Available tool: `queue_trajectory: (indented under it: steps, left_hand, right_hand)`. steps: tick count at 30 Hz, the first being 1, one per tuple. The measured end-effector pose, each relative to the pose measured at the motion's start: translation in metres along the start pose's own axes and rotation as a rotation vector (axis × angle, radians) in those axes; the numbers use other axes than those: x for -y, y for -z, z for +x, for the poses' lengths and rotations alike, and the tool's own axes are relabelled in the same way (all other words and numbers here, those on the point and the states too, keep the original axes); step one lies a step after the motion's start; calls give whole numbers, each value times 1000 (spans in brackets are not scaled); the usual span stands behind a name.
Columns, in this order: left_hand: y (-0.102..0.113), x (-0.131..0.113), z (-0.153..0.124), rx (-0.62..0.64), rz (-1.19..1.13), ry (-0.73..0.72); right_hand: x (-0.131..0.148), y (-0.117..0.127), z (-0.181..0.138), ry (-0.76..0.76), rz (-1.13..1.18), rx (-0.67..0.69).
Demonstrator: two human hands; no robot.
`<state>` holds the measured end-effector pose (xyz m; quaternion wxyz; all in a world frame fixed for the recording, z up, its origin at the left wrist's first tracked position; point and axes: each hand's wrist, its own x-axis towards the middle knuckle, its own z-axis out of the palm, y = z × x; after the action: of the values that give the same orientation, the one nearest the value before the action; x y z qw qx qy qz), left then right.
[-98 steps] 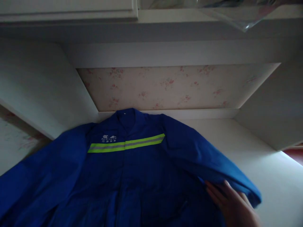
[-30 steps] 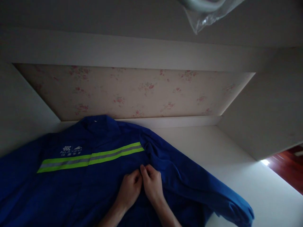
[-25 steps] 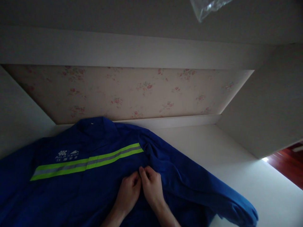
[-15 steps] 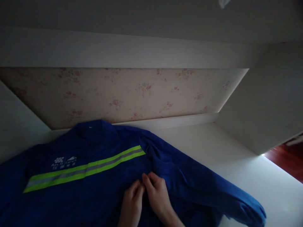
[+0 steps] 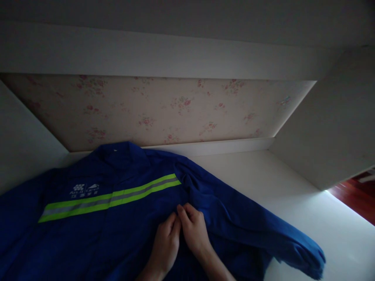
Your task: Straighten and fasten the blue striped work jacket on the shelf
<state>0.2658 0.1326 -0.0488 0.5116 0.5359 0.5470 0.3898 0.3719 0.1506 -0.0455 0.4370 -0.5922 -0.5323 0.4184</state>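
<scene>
A smooth white counter (image 5: 263, 183) sits in a recess backed by pale floral wallpaper (image 5: 164, 109); reddish wooden floor (image 5: 356, 195) shows at right.

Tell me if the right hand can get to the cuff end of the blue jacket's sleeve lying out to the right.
Probably yes. The right hand rests on the blue work jacket, beside the left hand. The sleeve's cuff end lies on the white desk surface with nothing between.

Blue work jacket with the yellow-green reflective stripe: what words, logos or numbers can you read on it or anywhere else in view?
White chest print on the blue work jacket, above the yellow-green reflective stripe: two small emblems over two lines of lettering, too small and blurred to read.
Nothing else in view carries text.
</scene>
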Motion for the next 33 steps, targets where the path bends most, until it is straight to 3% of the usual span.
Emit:
queue_trajectory:
  steps: [33]
  left_hand:
    - [0, -4, 0, 12, 29, 20]
  right_hand:
    - [-6, 0, 2, -2, -2, 11]
